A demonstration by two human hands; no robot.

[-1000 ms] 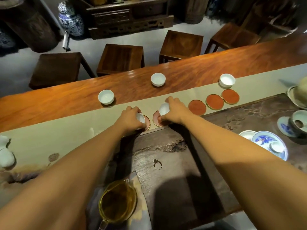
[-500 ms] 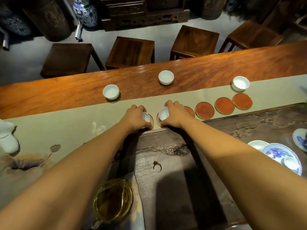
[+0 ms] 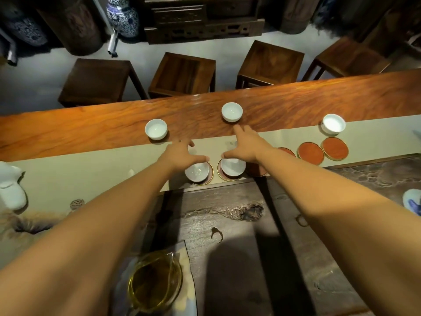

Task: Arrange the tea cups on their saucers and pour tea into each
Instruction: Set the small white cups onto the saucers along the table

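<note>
Both hands open | left hand [image 3: 180, 153], right hand [image 3: 247, 145] outstretched

I see four wooden stools [image 3: 182, 74] along the table's far side, at 12 o'clock. A blue-and-white vase [image 3: 123, 15] stands at 11 o'clock beside a carved cabinet [image 3: 202, 17]. A dark carved tray [image 3: 262, 224] lies at 6 o'clock.

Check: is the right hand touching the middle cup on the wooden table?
Apart. In the head view the right hand is open, and a strip of bare wooden table shows between its fingertips and the middle cup.
</note>
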